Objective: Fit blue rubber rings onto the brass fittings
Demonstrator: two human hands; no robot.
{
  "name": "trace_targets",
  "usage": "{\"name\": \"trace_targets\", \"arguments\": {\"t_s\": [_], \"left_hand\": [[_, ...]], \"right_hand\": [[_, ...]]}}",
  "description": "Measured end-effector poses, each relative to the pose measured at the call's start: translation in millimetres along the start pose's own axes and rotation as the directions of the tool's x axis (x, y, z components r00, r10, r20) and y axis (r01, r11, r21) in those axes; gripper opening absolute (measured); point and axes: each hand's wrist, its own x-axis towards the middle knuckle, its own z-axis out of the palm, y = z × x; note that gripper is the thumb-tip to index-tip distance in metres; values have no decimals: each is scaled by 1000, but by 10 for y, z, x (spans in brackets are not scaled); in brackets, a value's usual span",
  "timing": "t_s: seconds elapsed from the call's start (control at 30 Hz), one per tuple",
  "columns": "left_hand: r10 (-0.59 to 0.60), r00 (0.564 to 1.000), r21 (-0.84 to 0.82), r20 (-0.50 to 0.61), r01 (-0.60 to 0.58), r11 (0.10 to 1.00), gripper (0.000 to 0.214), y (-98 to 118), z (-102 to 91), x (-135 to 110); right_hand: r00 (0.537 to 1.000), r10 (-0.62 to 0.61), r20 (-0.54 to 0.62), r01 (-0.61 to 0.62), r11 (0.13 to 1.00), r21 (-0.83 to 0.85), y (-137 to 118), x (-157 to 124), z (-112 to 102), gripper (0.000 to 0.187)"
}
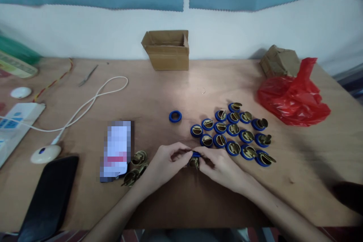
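Observation:
My left hand [166, 162] and my right hand [219, 164] meet at the table's front middle, both pinched on one small part [195, 158]: a blue ring with a brass piece hanging under it. Just behind the right hand lies a cluster of several blue rings fitted with brass pieces [235, 132]. One bare blue ring [175, 116] lies alone behind the left hand. A small pile of loose brass pieces [136, 166] sits left of my left hand.
An open cardboard box [167, 50] stands at the back, a red plastic bag [292, 96] and a brown paper packet [279, 61] at the right. A phone [48, 196], a pixelated card [117, 150], a white cable [93, 102] and a power strip [14, 126] lie left.

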Motion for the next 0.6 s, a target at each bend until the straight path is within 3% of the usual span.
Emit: {"name": "trace_targets", "arguments": {"t_s": [0.2,0.33,0.43,0.6], "left_hand": [[132,991,277,24,-134,951,20,20,-5,-13],[167,986,366,26,-164,916,19,-43,43,-21],[173,985,347,3,-164,923,20,-51,59,-22],[127,986,113,-107,-115,987,25,-17,52,-1]], "right_hand": [[999,50,-21,-52,997,-65,11,-16,38,23],[998,50,-39,-54,995,-89,10,-28,59,24],[997,45,-68,-47,998,-29,-13,-16,40,26],[987,150,-62,-125,946,300,-54,5,-5,26]]}}
